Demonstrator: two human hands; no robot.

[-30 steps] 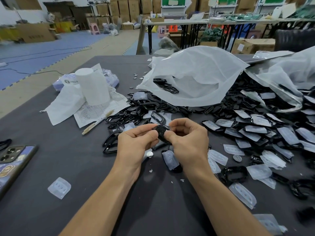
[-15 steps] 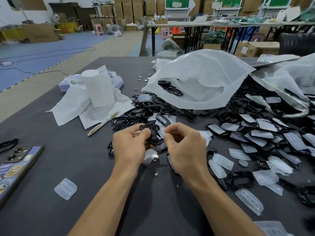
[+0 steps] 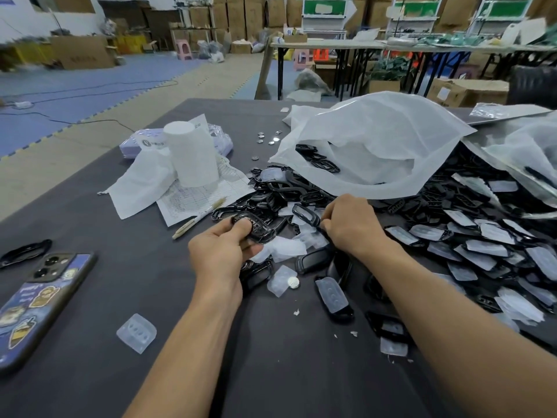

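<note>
My left hand (image 3: 221,251) grips a black plastic shell (image 3: 256,227), thumb pressed on its top. To its right, my right hand (image 3: 351,226) has its fingers curled down into the pile, pinching a black frame piece (image 3: 306,215). A heap of black shells and frames (image 3: 283,194) lies just beyond both hands. Several clear rubbery button pads (image 3: 479,236) cover black pieces to the right. One small silver coin cell (image 3: 293,282) sits on a clear pad between my forearms.
A white paper roll (image 3: 193,155) stands on printed sheets at the left, with a pen (image 3: 197,220) beside them. A phone (image 3: 36,306) lies at the left edge. A big white plastic bag (image 3: 376,143) lies behind the pile. A loose clear pad (image 3: 137,332) sits near my left forearm.
My hands have separated: the left keeps the black shell, and the right has moved right and forward into the pile onto a frame piece. The camera view has shifted closer.
</note>
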